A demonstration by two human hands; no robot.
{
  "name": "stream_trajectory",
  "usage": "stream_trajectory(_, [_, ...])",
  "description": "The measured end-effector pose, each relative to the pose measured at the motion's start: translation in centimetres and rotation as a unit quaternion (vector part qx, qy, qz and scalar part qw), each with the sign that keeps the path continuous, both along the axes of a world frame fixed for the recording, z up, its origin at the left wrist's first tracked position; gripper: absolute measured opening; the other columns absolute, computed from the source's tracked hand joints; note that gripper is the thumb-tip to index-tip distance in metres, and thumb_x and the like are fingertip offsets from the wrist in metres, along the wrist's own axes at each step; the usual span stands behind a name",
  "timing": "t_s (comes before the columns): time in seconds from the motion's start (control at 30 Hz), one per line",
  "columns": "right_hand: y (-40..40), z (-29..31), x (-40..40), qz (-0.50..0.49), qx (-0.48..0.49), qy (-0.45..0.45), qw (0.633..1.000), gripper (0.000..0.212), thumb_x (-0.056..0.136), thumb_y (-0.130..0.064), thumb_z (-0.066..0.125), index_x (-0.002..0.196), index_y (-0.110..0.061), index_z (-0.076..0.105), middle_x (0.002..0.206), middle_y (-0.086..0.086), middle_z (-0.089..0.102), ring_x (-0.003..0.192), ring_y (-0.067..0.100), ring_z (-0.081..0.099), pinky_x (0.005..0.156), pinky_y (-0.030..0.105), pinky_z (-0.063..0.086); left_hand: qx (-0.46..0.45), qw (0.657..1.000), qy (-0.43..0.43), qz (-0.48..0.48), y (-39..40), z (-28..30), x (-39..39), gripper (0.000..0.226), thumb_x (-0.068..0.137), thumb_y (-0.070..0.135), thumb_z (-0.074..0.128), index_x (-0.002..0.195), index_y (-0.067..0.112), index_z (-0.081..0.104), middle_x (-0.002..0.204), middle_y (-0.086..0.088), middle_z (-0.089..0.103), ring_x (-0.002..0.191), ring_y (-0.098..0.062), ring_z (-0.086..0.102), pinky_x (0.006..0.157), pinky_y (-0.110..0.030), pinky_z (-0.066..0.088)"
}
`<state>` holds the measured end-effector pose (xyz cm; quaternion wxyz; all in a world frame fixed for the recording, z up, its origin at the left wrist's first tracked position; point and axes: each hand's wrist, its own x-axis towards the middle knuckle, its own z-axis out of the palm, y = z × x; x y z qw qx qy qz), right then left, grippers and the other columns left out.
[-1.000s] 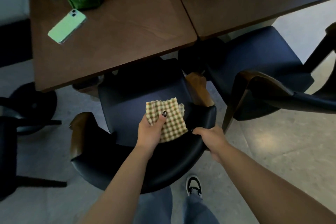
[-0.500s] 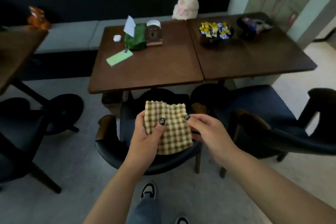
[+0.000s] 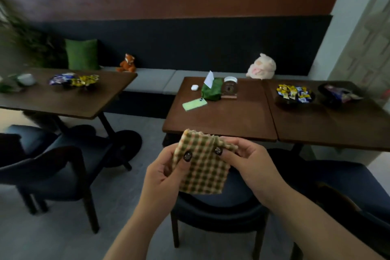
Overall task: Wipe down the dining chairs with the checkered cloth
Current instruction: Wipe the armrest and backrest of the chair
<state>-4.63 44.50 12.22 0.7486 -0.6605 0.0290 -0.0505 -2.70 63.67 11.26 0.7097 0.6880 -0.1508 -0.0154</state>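
The green and tan checkered cloth (image 3: 201, 172) hangs folded in front of my chest, above a dark blue dining chair (image 3: 219, 207) that stands at the brown table (image 3: 221, 120). My left hand (image 3: 163, 177) pinches the cloth's left side with the thumb on top. My right hand (image 3: 251, 164) pinches its upper right corner, where the fabric bunches. A second blue chair (image 3: 346, 188) stands to the right and a third (image 3: 48, 173) to the left.
The near table holds a green phone (image 3: 194, 103), a green tissue pouch (image 3: 211, 91) and a white earbud case (image 3: 194, 87). Bowls of sweets (image 3: 294, 95) sit on the joined right table. Another table (image 3: 63, 95) stands left. A grey bench with soft toys runs along the wall.
My view has lifted from the chair seat to the room. My right hand left the chair's backrest and took the cloth's right corner. Both hands raised the cloth off the chair.
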Motion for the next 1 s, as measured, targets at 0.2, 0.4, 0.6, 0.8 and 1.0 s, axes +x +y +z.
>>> stream_trajectory(0.2, [7.8,2.7,0.7,0.048,-0.073,-0.09,0.992,0.01,0.08,-0.009,0.072,0.075,-0.018,0.074,0.081,0.004,0.074,0.079,0.016,0.071,0.066,0.02,0.055,-0.04,0.995,-0.005,0.096,8.0,0.4,-0.1,0.02,0.081,0.025,0.062,0.094,0.022,0.076,0.111,0.009,0.067,0.101,-0.008,0.066,0.074,-0.017,0.054])
stream_trajectory(0.4, [19.6,4.2,1.9,0.082,-0.089,-0.111,0.986,0.021,0.061,-0.027,0.08,0.07,-0.011,0.071,0.077,0.007,0.073,0.075,0.02,0.071,0.067,0.028,0.058,-0.053,0.986,-0.038,0.15,19.4,1.4,-0.1,0.01,0.07,0.019,0.075,0.08,0.022,0.074,0.083,-0.004,0.074,0.076,-0.011,0.071,0.063,-0.017,0.054])
stream_trajectory(0.6, [32.0,4.2,3.5,0.08,-0.092,-0.134,0.983,0.014,0.069,-0.023,0.08,0.071,-0.016,0.069,0.079,0.005,0.073,0.077,0.017,0.07,0.07,0.028,0.057,-0.053,0.983,-0.054,0.167,32.3,2.9,0.6,0.01,0.065,0.023,0.077,0.073,0.021,0.074,0.077,-0.007,0.073,0.07,-0.013,0.07,0.061,-0.02,0.055])
stream_trajectory(0.8, [40.9,5.0,7.0,0.111,-0.054,-0.132,0.984,0.013,0.079,-0.004,0.072,0.087,-0.014,0.075,0.087,0.004,0.076,0.086,0.017,0.072,0.072,0.02,0.055,-0.027,0.981,-0.06,0.184,42.3,4.5,2.8,0.008,0.064,0.028,0.078,0.07,0.024,0.074,0.069,0.001,0.071,0.064,-0.005,0.066,0.056,-0.016,0.051])
stream_trajectory(1.0, [47.3,7.1,13.6,0.128,-0.069,-0.142,0.979,0.013,0.079,-0.005,0.073,0.087,-0.014,0.075,0.087,0.002,0.076,0.087,0.015,0.072,0.073,0.02,0.056,-0.036,0.992,-0.033,0.116,47.7,4.6,8.6,0.042,0.061,0.022,0.08,0.099,0.018,0.065,0.092,0.003,0.075,0.084,-0.01,0.072,0.062,-0.019,0.056])
